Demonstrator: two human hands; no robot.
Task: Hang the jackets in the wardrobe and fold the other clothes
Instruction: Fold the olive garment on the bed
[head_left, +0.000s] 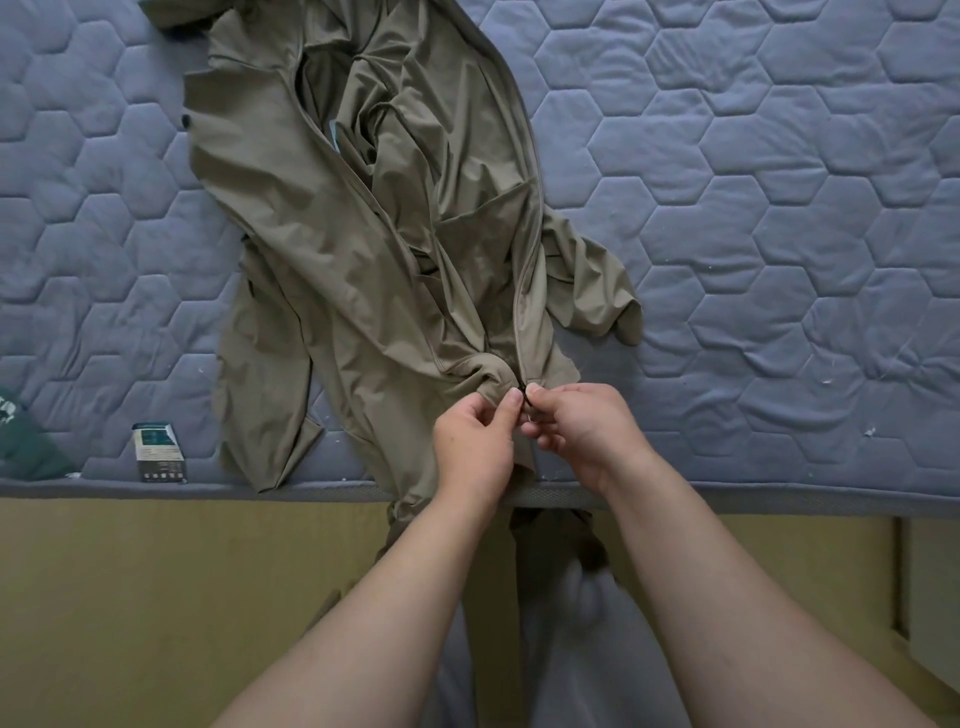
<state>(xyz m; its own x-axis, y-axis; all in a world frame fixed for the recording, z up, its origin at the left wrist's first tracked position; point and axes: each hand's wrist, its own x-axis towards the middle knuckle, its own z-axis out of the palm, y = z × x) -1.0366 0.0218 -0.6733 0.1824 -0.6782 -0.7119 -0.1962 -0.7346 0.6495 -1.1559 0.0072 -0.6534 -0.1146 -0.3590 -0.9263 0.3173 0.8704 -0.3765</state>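
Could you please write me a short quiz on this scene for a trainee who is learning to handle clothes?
1. True or false: the olive jacket lies on the quilted mattress.
2. Where do the left hand and right hand pinch the jacket? A) the hood; B) the lower end of the zipper; C) a sleeve cuff.
3. Fill in: the small box lies on the mattress on the person's ___ side of the jacket.
Key: 1 true; 2 B; 3 left.
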